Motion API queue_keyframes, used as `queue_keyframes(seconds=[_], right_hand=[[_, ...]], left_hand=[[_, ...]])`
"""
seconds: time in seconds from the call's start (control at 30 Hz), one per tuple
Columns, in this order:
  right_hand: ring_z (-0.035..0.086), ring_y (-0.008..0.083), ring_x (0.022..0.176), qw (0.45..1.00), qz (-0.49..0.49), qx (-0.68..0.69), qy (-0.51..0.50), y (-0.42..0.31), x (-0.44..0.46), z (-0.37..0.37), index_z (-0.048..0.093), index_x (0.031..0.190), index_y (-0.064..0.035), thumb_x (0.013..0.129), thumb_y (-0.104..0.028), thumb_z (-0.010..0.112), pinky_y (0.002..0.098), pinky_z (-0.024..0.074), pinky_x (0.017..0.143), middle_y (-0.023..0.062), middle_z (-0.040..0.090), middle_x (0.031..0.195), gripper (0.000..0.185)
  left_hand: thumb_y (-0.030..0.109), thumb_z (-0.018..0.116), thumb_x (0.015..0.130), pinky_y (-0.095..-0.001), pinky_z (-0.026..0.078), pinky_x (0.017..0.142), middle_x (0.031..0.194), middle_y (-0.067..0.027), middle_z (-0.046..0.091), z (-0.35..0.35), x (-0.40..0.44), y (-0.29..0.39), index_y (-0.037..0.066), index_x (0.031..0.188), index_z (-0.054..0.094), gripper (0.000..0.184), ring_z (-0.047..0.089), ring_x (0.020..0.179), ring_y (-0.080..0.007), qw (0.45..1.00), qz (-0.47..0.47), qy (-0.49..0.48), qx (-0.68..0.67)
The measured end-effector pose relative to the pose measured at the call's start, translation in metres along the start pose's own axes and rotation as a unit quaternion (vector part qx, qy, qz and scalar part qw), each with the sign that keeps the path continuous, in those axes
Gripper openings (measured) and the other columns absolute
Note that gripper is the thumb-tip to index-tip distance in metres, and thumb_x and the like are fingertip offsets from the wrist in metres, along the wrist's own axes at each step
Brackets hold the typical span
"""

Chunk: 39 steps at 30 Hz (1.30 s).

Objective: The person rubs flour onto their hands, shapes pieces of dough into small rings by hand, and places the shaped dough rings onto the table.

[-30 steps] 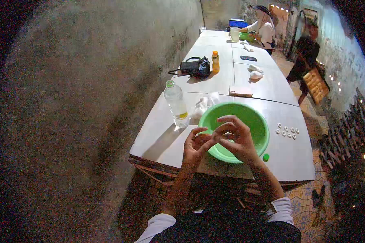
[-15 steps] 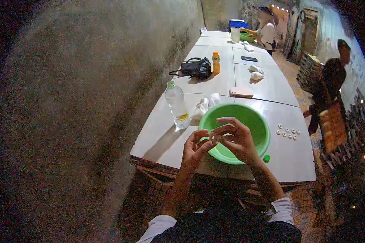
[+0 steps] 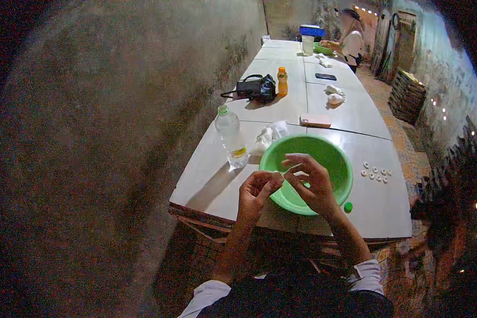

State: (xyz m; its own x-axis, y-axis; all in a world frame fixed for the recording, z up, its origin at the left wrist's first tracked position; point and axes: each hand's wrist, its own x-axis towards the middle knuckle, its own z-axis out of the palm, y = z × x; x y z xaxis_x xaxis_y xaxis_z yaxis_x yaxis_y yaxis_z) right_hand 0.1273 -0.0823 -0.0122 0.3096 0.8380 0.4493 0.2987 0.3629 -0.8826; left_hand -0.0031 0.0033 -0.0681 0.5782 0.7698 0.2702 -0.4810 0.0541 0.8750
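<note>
Over the near left rim of a light green basin (image 3: 346, 193), both of my hands are raised close together. A small whitish piece (image 3: 280, 175) shows between my fingertips; its material is too small to make out. The fingers of my left hand (image 3: 256, 192) are curled and pinch it from the left. My right hand (image 3: 314, 184) meets it from the right with thumb and fingers bent. Several small white rings (image 3: 376, 170) lie in rows on the table, right of the basin. A green bottle cap (image 3: 348, 207) lies near the basin's lower right.
A clear plastic bottle (image 3: 231, 139) stands left of the basin, near a crumpled white bag (image 3: 271, 133). Farther up the white table (image 3: 206, 183) are a pink phone (image 3: 315, 121), black bag (image 3: 256, 89), orange bottle (image 3: 282, 82) and dark phone (image 3: 325, 77). A person (image 3: 351, 43) stands at the far end.
My hands stay in nearly the same place, with slight finger movement around the whitish piece. The person in dark clothes on the right has moved from the upper right, leaving blur lower down.
</note>
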Motion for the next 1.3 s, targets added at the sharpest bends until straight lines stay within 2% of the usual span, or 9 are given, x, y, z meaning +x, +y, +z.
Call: queue_keyframes(seconds=[0.23, 0.63, 0.83, 0.9, 0.97, 1.1, 1.17, 1.23, 1.3], right_hand=[[0.061, 0.0139, 0.089, 0.996, 0.028, 0.079, -0.036, 0.018, -0.004, -0.006, 0.058, 0.097, 0.0001, 0.080, -0.002, 0.059, 0.0281, 0.0506, 0.078, 0.0077, 0.064, 0.092, 0.017], [0.061, 0.0153, 0.091, 0.997, 0.038, 0.065, -0.016, 0.014, -0.004, -0.009, 0.059, 0.099, 0.0015, 0.080, -0.004, 0.061, 0.0291, 0.0493, 0.080, 0.0088, 0.064, 0.094, 0.019], [0.059, 0.0137, 0.091, 0.980, 0.082, 0.169, -0.060, -0.012, -0.007, -0.005, 0.058, 0.098, 0.0006, 0.079, -0.002, 0.064, 0.0280, 0.0483, 0.083, 0.0067, 0.061, 0.093, 0.020], [0.059, 0.0136, 0.092, 0.981, 0.086, 0.156, -0.081, -0.009, -0.007, -0.004, 0.058, 0.098, 0.0001, 0.079, -0.002, 0.064, 0.0288, 0.0488, 0.083, 0.0062, 0.061, 0.092, 0.020], [0.059, 0.0127, 0.091, 0.981, 0.031, 0.066, -0.182, -0.006, -0.007, -0.007, 0.059, 0.099, -0.0020, 0.079, -0.002, 0.063, 0.0278, 0.0486, 0.082, 0.0055, 0.062, 0.093, 0.020], [0.059, 0.0079, 0.088, 0.974, 0.066, -0.125, -0.176, -0.031, -0.010, -0.001, 0.062, 0.094, -0.0052, 0.078, -0.003, 0.063, 0.0252, 0.0482, 0.069, 0.0052, 0.063, 0.095, 0.016], [0.061, 0.0130, 0.085, 0.973, 0.061, -0.144, -0.171, -0.021, -0.010, -0.001, 0.063, 0.091, -0.0052, 0.076, -0.004, 0.064, 0.0303, 0.0486, 0.066, 0.0078, 0.063, 0.095, 0.015], [0.062, 0.0219, 0.083, 0.940, -0.074, -0.289, -0.165, -0.005, -0.011, -0.003, 0.062, 0.092, -0.0069, 0.073, -0.004, 0.065, 0.0349, 0.0493, 0.068, 0.0091, 0.061, 0.097, 0.019], [0.061, 0.0253, 0.083, 0.939, -0.099, -0.285, -0.166, 0.000, -0.008, -0.003, 0.062, 0.093, -0.0075, 0.072, -0.004, 0.064, 0.0360, 0.0495, 0.069, 0.0095, 0.060, 0.097, 0.021]], left_hand=[[0.008, 0.059, 0.086, -0.0301, 0.049, 0.086, 0.098, -0.0101, 0.062, 0.003, -0.003, 0.005, -0.001, 0.100, 0.055, 0.017, 0.060, 0.092, -0.0154, 0.999, -0.009, -0.014, 0.029], [0.012, 0.052, 0.090, -0.0306, 0.048, 0.087, 0.098, -0.0108, 0.061, 0.005, -0.005, 0.003, -0.002, 0.106, 0.054, 0.021, 0.059, 0.093, -0.0162, 0.999, -0.002, -0.020, 0.032], [0.035, 0.035, 0.096, -0.0329, 0.047, 0.087, 0.111, -0.0138, 0.057, 0.010, -0.001, 0.006, 0.000, 0.118, 0.047, 0.043, 0.056, 0.104, -0.0214, 0.994, -0.080, 0.055, -0.059], [0.047, 0.027, 0.095, -0.0389, 0.041, 0.094, 0.127, -0.0170, 0.048, 0.008, 0.006, 0.004, 0.001, 0.126, 0.041, 0.058, 0.048, 0.116, -0.0255, 0.939, -0.118, -0.054, -0.318], [0.050, 0.025, 0.094, -0.0400, 0.036, 0.098, 0.132, -0.0177, 0.041, 0.014, 0.007, 0.011, 0.000, 0.130, 0.035, 0.062, 0.042, 0.121, -0.0268, 0.916, -0.153, -0.090, -0.359], [0.056, 0.021, 0.091, -0.0428, 0.023, 0.108, 0.144, -0.0190, 0.022, 0.028, 0.001, 0.017, -0.002, 0.139, 0.017, 0.075, 0.026, 0.132, -0.0312, 0.850, -0.217, -0.168, -0.449], [0.059, 0.021, 0.089, -0.0476, 0.014, 0.110, 0.145, -0.0199, 0.018, 0.028, 0.001, 0.010, -0.002, 0.139, 0.018, 0.079, 0.017, 0.135, -0.0337, 0.825, -0.230, -0.150, -0.494], [0.060, 0.021, 0.089, -0.0470, 0.014, 0.110, 0.145, -0.0200, 0.019, 0.030, 0.000, 0.010, -0.002, 0.139, 0.018, 0.079, 0.017, 0.135, -0.0336, 0.823, -0.229, -0.140, -0.501], [0.060, 0.021, 0.089, -0.0464, 0.013, 0.110, 0.145, -0.0201, 0.019, 0.031, -0.001, 0.011, -0.002, 0.139, 0.018, 0.080, 0.017, 0.135, -0.0336, 0.820, -0.227, -0.130, -0.509]])
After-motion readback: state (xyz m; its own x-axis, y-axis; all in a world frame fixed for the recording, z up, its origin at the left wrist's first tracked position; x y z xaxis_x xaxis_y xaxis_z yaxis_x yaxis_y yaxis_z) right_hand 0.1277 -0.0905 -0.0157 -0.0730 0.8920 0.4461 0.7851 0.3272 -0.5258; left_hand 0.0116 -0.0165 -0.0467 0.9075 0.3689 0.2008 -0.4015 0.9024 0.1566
